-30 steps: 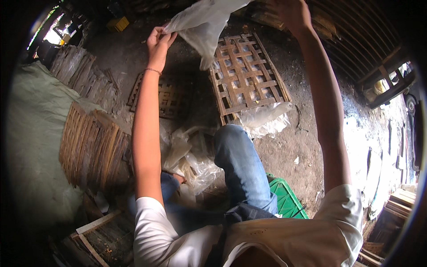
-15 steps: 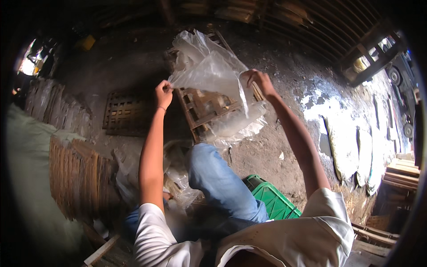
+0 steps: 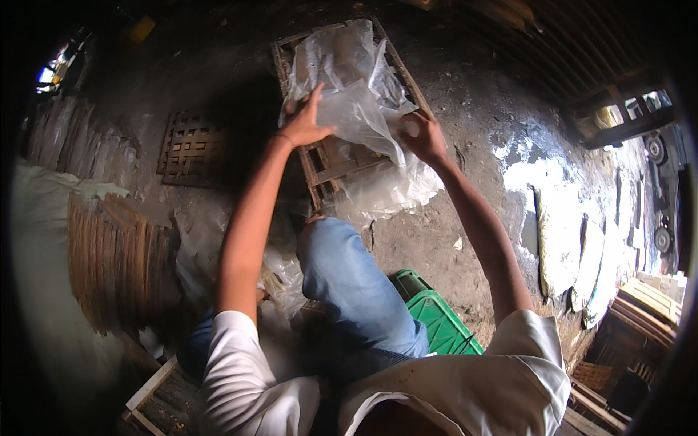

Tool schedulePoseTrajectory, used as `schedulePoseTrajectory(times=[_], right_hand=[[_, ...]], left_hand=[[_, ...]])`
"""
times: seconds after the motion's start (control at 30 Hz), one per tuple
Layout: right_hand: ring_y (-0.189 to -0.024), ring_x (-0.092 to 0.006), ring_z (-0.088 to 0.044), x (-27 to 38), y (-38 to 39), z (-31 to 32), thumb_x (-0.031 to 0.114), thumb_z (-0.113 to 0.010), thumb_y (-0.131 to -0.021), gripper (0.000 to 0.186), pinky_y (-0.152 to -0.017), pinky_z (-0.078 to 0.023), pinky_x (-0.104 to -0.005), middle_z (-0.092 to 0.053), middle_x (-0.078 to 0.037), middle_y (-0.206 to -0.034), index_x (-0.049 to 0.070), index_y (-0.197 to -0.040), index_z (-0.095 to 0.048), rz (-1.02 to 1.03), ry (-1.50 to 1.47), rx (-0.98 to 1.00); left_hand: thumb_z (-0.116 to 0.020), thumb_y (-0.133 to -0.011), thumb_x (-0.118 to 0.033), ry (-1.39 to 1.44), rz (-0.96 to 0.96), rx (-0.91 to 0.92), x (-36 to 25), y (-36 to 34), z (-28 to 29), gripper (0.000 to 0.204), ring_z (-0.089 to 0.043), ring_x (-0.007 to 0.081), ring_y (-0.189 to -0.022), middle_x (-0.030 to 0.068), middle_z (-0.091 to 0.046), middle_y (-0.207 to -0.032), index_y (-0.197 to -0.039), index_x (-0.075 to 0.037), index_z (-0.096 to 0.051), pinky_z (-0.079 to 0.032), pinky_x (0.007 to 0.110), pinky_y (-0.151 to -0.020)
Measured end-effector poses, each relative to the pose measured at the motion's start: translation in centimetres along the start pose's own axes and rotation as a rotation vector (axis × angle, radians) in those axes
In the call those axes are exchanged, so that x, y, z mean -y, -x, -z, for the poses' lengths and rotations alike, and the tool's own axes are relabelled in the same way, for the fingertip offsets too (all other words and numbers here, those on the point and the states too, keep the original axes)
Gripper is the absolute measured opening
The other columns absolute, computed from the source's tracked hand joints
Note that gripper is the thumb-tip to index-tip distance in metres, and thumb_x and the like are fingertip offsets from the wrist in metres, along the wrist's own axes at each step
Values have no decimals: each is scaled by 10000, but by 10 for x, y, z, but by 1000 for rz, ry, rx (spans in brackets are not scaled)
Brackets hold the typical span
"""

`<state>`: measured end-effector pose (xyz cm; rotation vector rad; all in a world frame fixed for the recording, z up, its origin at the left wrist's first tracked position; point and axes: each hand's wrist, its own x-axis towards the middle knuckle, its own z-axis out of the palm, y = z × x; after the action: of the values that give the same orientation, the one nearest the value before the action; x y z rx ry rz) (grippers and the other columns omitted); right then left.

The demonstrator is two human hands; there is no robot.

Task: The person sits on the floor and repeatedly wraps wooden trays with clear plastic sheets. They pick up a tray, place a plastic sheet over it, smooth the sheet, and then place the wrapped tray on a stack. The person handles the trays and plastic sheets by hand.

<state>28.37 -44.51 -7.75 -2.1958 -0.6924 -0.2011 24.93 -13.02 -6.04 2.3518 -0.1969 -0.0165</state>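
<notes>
A clear, crinkled plastic sheet (image 3: 349,109) lies over a slatted wooden rack (image 3: 311,178) on the ground ahead of me. My left hand (image 3: 307,123) is open on the sheet's left side, its fingers spread and the thumb pointing right. At the right edge of the rack, my right hand (image 3: 425,138) has its fingers curled in on the sheet's edge; the fingertips are partly hidden. The sheet's near end droops over the slats, and more clear plastic (image 3: 385,195) spills off the rack's near right corner onto the dirt.
A wooden lattice panel (image 3: 190,147) lies left of the rack. Stacked thin wooden slats (image 3: 116,261) stand further left beside a pale green cloth (image 3: 43,247). Near my knee sits a green plastic crate (image 3: 441,323). Long pale sacks (image 3: 558,243) lie on the right.
My left hand has let go of the sheet's corner and spread its fingers, reaching forward over it. The raised sheet has come down onto the rack. My right hand stays at its right edge.
</notes>
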Motion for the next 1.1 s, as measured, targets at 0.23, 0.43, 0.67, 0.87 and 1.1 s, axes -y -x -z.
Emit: schedulePoseTrajectory(times=[0.23,0.43,0.67,0.87,1.1], right_hand=[[-899,-294,-653,-3,-17,-2,-27,-591,-714,222,-802,-517,-359,-660,-142,-949,36,-911,-670,-110,-64,-149],[-888,-305,-635,3,-31,-4,-103,-498,-711,289,-824,-497,-370,-641,-144,-920,34,-896,-672,-115,-59,-250],[-858,-259,-642,17,-30,-27,-87,-510,-675,304,-780,-504,-348,-648,-118,-890,37,-903,-667,-15,-74,-182],[-876,-218,-646,0,-19,-32,-75,-480,-661,343,-784,-504,-332,-658,-105,-904,27,-928,-669,-209,-110,-182],[-938,-331,-621,-4,-62,-12,-113,-461,-659,396,-848,-494,-368,-636,-158,-947,26,-975,-654,3,28,-276]], left_hand=[[-725,-738,-185,-266,-181,-296,12,-9,-6,309,-611,314,-960,106,-646,-1043,-1019,-76,-658,-421,372,-913],[-668,-715,-30,-179,-327,-462,6,39,13,88,-601,318,-967,88,-631,-1038,-749,-84,-608,-453,375,-840],[-656,-632,-4,-306,-316,-369,22,94,7,141,-538,309,-1048,65,-588,-1110,-701,-96,-576,-416,390,-849],[-650,-623,95,-201,-113,-405,44,100,-4,235,-489,361,-1084,113,-528,-1173,-757,-90,-593,-357,445,-972],[-586,-644,145,-157,-12,-563,18,68,-9,261,-539,352,-967,108,-520,-1096,-780,-78,-573,-411,431,-882]])
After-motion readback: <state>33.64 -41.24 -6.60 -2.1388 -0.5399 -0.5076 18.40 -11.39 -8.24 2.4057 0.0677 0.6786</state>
